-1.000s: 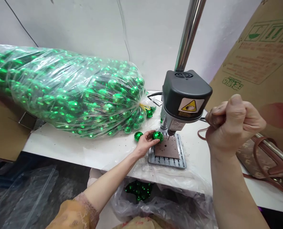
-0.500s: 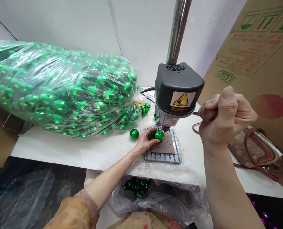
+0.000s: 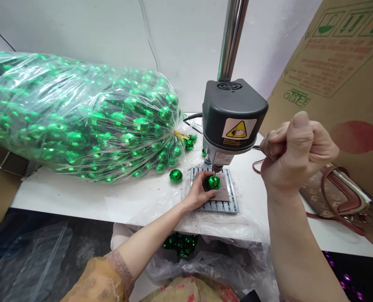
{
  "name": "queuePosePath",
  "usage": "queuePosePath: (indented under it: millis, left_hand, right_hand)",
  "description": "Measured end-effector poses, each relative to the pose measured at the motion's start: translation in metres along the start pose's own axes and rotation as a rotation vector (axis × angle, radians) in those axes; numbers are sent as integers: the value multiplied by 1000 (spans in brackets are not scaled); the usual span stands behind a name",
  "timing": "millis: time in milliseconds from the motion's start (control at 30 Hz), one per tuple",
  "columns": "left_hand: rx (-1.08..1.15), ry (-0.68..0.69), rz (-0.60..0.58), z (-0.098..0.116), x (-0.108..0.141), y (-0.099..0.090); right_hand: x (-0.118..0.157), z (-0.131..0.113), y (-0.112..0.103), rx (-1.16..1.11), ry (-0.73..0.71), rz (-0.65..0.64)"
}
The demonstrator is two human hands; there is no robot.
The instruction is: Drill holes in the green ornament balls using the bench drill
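Between the thumb and fingers of my left hand [image 3: 199, 193] is a shiny green faceted ball [image 3: 214, 182], on the brown pad [image 3: 224, 192] of the metal base plate [image 3: 233, 202]. Directly over the ball is the bit of a black drill press [image 3: 235, 113], its tip at the ball's top. My right hand [image 3: 298, 153] is raised to the right of the drill head, closed round the end of a dark lever that is mostly hidden by the fingers. A second green ball [image 3: 176, 175] lies on the table left of the base.
A big clear bag of green balls [image 3: 88, 121] fills the left of the white table [image 3: 88, 199]. At right are a cardboard box [image 3: 340, 79] and a brown handbag [image 3: 334, 193]. Plastic sheeting [image 3: 205, 266] hangs below the front edge, with green balls in it.
My left hand has moved slightly right and toward me with the ball, which now sits under the drill bit. My right hand has stayed nearly in place.
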State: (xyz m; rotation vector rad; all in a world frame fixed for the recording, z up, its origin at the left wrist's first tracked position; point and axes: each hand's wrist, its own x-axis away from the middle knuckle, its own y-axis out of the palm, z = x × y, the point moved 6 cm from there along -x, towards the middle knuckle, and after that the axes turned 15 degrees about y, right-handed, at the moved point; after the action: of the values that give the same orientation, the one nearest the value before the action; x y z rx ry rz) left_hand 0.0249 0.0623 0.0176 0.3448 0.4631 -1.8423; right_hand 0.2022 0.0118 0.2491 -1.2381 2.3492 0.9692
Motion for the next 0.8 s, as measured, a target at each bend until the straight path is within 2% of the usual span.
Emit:
queuePosePath:
  millis: [233, 400, 600, 800]
  left_hand:
    - [-1, 20, -5, -1, 3, 2]
    - [-23, 14, -3, -3, 3, 1]
    - [-33, 28, -10, -2, 3, 2]
    - [-52, 32, -1, 0, 3, 1]
  right_hand:
    - [-1, 1, -1, -13, -5, -16]
    - [7, 1, -3, -1, -16, 1]
    - [22, 2, -11, -51, -170, 27]
    - [28, 8, -14, -31, -229, 24]
